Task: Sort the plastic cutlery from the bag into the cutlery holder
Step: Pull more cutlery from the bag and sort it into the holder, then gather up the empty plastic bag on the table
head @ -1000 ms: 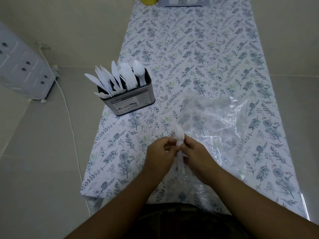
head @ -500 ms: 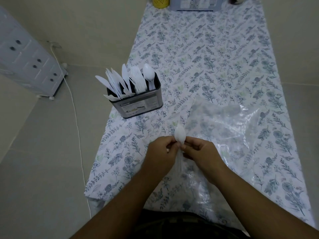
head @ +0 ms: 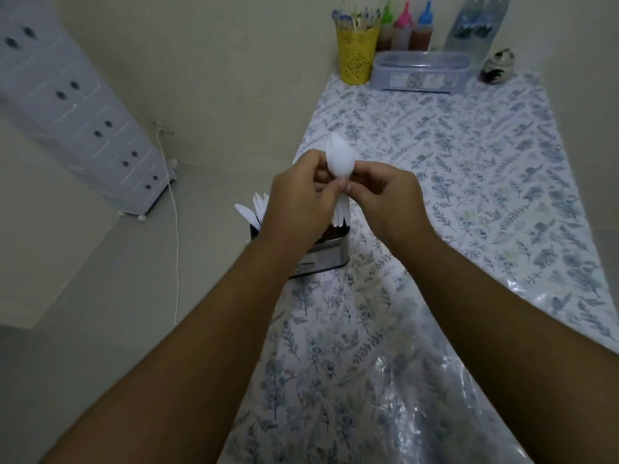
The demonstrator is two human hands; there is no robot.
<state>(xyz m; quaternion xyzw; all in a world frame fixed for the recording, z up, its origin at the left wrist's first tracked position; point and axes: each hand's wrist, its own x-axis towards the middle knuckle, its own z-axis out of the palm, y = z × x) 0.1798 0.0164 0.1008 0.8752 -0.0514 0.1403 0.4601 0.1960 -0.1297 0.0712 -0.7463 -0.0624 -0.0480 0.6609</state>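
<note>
**Both hands on a white spoon above the holder**

The white plastic spoon (head: 340, 162) sits between the two hands, raised over the table. The left hand (head: 301, 199) and the right hand (head: 388, 195) meet at its neck — fingers and thumbs of both curled in and pinching the plastic just below the bowl. The bowl stands clear above the fingertips; the handle runs down behind and below the hands, its lower end showing between the wrists.

The spoon's long axis is close to upright, bowl end at the top and pointing up and away from the person, handle end pointing down toward the cutlery holder (head: 321, 257). Whether one spoon or a nested pair is being held cannot be told; a second pale edge shows behind the bowl.

The holder is a metal box with a label on its near face, standing on the table directly under the hands and largely hidden by the left forearm. White knives (head: 249, 212) fan out of its left side.

The clear plastic bag (head: 418, 406) lies flat on the flowered tablecloth (head: 485, 182) near the person, between and under the forearms — well apart from the spoon.

At the far end of the table stand a yellow cup (head: 356, 55) of sticks, squeeze bottles (head: 405, 28), and a lidded clear box (head: 422, 73).
</note>
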